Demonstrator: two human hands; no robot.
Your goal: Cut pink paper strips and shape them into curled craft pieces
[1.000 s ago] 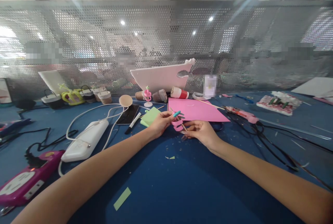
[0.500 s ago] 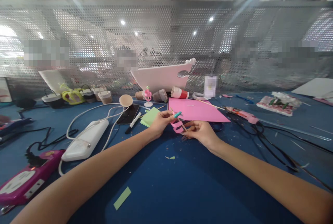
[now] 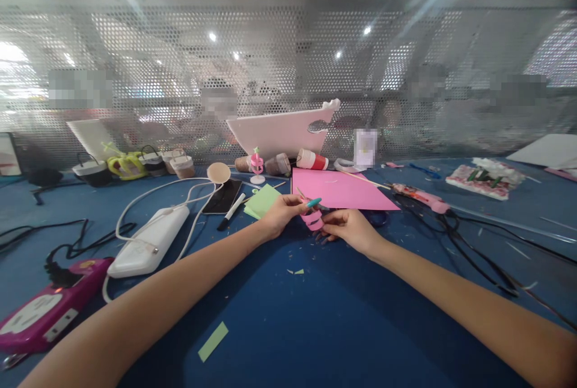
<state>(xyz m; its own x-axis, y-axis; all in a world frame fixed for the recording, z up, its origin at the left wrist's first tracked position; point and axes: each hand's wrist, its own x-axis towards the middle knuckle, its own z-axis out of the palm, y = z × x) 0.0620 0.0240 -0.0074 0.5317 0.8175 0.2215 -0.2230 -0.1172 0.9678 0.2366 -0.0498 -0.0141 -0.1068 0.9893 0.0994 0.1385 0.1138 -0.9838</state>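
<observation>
My left hand (image 3: 283,215) is closed in a pinch at the upper end of a thin wooden stick with a curled pink paper strip (image 3: 312,220) around it. A small teal object (image 3: 314,202) sticks out by the left thumb; its kind is unclear. My right hand (image 3: 347,227) pinches the lower right side of the pink strip, where the stick's end is hidden by the fingers. Behind the hands lies a pink paper sheet (image 3: 342,189). Green paper squares (image 3: 262,201) lie beside my left hand. A small pink spiral ornament (image 3: 256,166) with a star stands farther back.
To the left are a white power bank-like block (image 3: 151,243) with cables, a magenta power strip (image 3: 54,298), a phone (image 3: 222,197) and a marker (image 3: 231,212). A pink glue gun (image 3: 421,197) with its cord lies right. Paper cups (image 3: 312,159) lie at the back, near a perforated screen.
The pink strip has shifted slightly right and turned between my hands, and the left fingers have moved a little with it. At the far left edge, another person's hand has left the view.
</observation>
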